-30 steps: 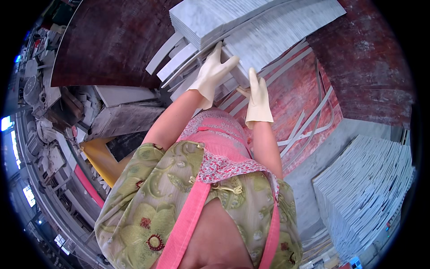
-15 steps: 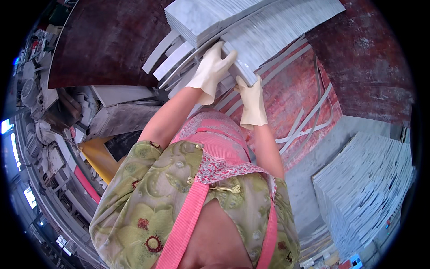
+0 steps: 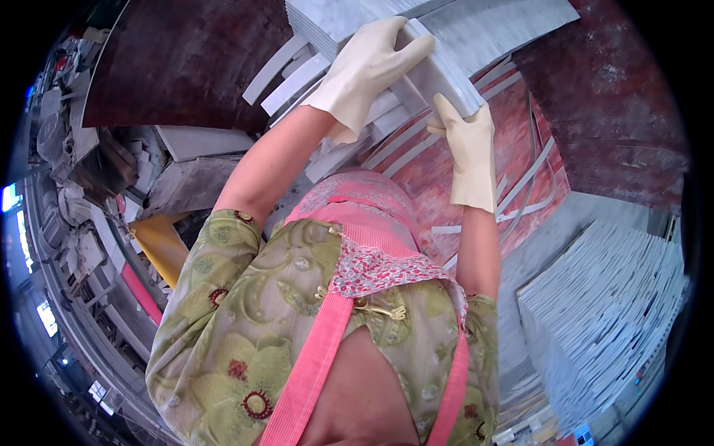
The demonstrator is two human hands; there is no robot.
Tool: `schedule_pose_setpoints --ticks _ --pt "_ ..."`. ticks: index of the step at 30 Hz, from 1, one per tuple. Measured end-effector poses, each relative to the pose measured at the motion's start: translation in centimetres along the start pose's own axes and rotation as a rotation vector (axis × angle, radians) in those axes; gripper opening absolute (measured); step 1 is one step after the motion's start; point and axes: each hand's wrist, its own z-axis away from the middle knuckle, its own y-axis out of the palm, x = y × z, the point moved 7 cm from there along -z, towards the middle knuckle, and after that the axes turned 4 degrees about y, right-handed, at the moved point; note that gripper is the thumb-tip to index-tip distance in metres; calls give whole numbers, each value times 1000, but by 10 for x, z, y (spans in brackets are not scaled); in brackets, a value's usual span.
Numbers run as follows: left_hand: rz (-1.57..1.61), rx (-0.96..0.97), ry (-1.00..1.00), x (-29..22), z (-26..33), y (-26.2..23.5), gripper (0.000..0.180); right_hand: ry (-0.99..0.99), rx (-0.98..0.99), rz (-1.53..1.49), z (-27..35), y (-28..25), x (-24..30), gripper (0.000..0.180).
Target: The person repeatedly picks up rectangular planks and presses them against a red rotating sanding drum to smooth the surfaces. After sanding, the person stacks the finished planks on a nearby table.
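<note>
Both my hands wear cream rubber gloves. My left hand lies over the near end of a grey stone slab, fingers curled round its top edge. My right hand grips the same slab from underneath at its near corner. The slab is lifted off a stack of grey-white stone slabs that fans out at the top of the view. Narrow white stone strips stick out to the left of the stack, beside my left wrist.
A dark red-brown board lies at the upper left and a red stained surface with thin white offcuts lies under my right arm. A big stack of grey tiles stands at the right. Stone blocks and a yellow object sit at the left.
Both hands have closed round the near end of the slab. The stack and my hands now sit higher and nearer in the view.
</note>
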Motion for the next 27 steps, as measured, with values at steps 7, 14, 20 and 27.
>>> schedule_pose_setpoints --ticks 7,14,20,27 --pt "-245 114 115 56 24 8 43 204 378 -294 22 40 -58 45" --pt "-43 102 -147 103 89 6 48 396 429 -411 11 75 -130 37" --pt "199 -7 -441 145 156 10 46 454 393 -314 -6 86 -131 45" --pt "962 150 -685 141 133 54 39 477 400 -105 -2 84 -118 68"
